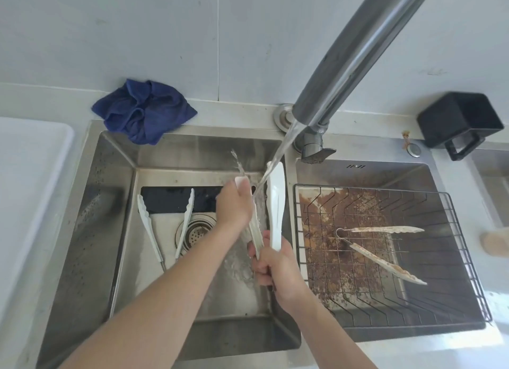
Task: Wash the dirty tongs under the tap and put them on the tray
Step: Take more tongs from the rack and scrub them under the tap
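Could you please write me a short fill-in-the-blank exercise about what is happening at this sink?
1. The left hand and right hand hold white tongs under the running ____.
2. A second pair of white tongs lies in the ____ sink basin.
3. The dirty tongs rest on the black wire ____ over the right basin.
4. The crumpled cloth behind the sink is ____.

Answers: water; left; rack; blue

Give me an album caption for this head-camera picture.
Both hands rinse white tongs under the running tap.
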